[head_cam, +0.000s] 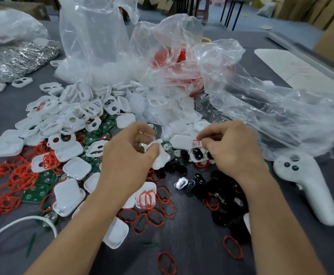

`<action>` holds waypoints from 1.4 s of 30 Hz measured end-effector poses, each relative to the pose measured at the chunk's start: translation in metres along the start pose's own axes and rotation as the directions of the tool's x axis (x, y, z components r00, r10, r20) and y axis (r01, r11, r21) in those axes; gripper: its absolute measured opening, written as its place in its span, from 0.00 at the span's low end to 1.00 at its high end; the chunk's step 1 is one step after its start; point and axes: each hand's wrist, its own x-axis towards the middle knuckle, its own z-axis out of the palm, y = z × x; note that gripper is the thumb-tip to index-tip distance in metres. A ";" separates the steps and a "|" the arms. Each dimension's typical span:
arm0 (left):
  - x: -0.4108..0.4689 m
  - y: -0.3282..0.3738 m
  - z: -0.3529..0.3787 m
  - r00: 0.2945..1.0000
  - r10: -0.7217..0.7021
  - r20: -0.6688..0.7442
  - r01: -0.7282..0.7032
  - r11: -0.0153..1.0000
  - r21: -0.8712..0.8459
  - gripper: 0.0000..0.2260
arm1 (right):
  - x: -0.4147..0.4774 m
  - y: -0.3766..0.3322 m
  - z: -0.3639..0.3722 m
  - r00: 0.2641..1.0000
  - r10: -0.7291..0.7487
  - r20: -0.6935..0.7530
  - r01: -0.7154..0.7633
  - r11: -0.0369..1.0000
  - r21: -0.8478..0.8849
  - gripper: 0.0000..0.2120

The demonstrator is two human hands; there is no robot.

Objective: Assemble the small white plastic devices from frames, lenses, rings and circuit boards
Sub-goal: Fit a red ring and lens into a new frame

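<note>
Seemingly mid-assembly above the grey table (194, 249), the left hand (128, 155) pinches a white plastic shell (160, 162); the right hand (234, 149) grips a black-lensed frame (197, 154). Mating them squarely likely comes next.

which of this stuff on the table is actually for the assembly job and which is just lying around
For the job:
- left hand gripping a white shell
- right hand pinching a lens-fitted frame
- white frames
- red rings
- green circuit boards
- black lenses

Lying about:
- white controller
- crumpled clear bag
- white cable
</note>
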 end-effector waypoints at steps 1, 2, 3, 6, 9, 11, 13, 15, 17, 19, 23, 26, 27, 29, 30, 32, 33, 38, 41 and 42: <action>0.002 -0.003 0.000 0.998 -0.038 0.052 0.043 0.994 -0.105 0.09 | -0.001 -0.001 -0.001 1.000 -0.004 0.006 0.004 1.000 -0.005 0.13; 0.004 -0.003 -0.001 0.991 -0.074 0.114 0.101 0.963 -0.251 0.06 | -0.001 -0.001 -0.001 1.000 -0.004 0.006 0.004 1.000 -0.018 0.13; 0.005 -0.003 -0.003 0.980 -0.100 0.172 0.159 0.911 -0.381 0.05 | -0.001 0.000 -0.002 1.000 -0.001 0.009 0.001 0.999 -0.040 0.13; 0.008 -0.002 -0.008 0.967 -0.140 0.213 0.231 0.838 -0.495 0.07 | -0.003 -0.001 -0.001 0.996 0.024 0.091 -0.009 0.987 -0.160 0.09; 0.012 -0.003 -0.013 0.953 -0.268 0.138 0.299 0.777 -0.553 0.07 | -0.005 -0.003 0.008 0.997 -0.005 0.071 0.017 0.984 -0.175 0.07; 0.016 -0.003 -0.018 0.944 -0.314 0.101 0.310 0.740 -0.597 0.09 | -0.004 -0.006 0.016 0.999 -0.044 -0.013 0.042 0.994 -0.106 0.07; 0.020 -0.003 -0.022 0.938 -0.340 0.062 0.303 0.723 -0.620 0.08 | -0.004 -0.014 0.027 0.995 -0.093 -0.021 0.090 0.990 -0.111 0.08; 0.021 -0.003 -0.024 0.930 -0.365 0.048 0.309 0.703 -0.640 0.08 | -0.001 -0.020 0.040 0.988 -0.151 0.045 0.157 0.970 -0.186 0.09; 0.022 -0.004 -0.026 0.924 -0.373 0.081 0.322 0.648 -0.690 0.08 | -0.001 -0.025 0.049 0.978 -0.182 0.100 0.204 0.930 -0.305 0.10; 0.024 -0.007 -0.029 0.926 -0.345 0.156 0.340 0.576 -0.743 0.06 | -0.003 -0.026 0.051 0.982 -0.176 0.071 0.190 0.900 -0.393 0.09; 0.028 -0.012 -0.035 0.923 -0.233 0.306 0.383 0.503 -0.775 0.05 | -0.005 -0.029 0.046 0.989 -0.127 -0.078 0.080 0.896 -0.437 0.13; 0.030 -0.014 -0.039 0.899 -0.251 0.359 0.437 0.470 -0.767 0.06 | -0.003 -0.037 0.045 0.991 -0.129 0.017 0.129 0.962 -0.240 0.16; 0.030 -0.015 -0.041 0.893 -0.267 0.363 0.449 0.453 -0.771 0.07 | -0.001 -0.040 0.044 0.987 -0.134 0.094 0.149 0.972 -0.183 0.15; 0.031 -0.015 -0.043 0.886 -0.301 0.353 0.455 0.422 -0.784 0.10 | 0.003 -0.048 0.042 0.957 -0.141 0.255 0.168 0.982 -0.088 0.12; 0.032 -0.015 -0.044 0.886 -0.311 0.342 0.451 0.413 -0.792 0.10 | 0.003 -0.052 0.042 0.937 -0.150 0.316 0.172 0.984 -0.042 0.11; 0.033 -0.014 -0.046 0.887 -0.329 0.323 0.442 0.411 -0.797 0.12 | -0.002 -0.060 0.046 0.903 -0.190 0.386 0.198 0.980 0.019 0.06; 0.033 -0.015 -0.046 0.887 -0.340 0.313 0.440 0.416 -0.796 0.13 | -0.007 -0.064 0.051 0.881 -0.216 0.421 0.223 0.974 0.032 0.04; 0.033 -0.013 -0.044 0.890 -0.350 0.293 0.439 0.479 -0.760 0.13 | -0.022 -0.057 0.066 0.881 -0.270 0.389 0.345 0.929 -0.135 0.06; 0.032 -0.011 -0.043 0.899 -0.333 0.284 0.425 0.511 -0.747 0.16 | -0.021 -0.045 0.066 0.916 -0.265 0.302 0.293 0.955 -0.051 0.05; 0.031 -0.010 -0.043 0.903 -0.326 0.279 0.420 0.536 -0.733 0.16 | -0.020 -0.042 0.065 0.923 -0.254 0.291 0.255 0.966 0.034 0.05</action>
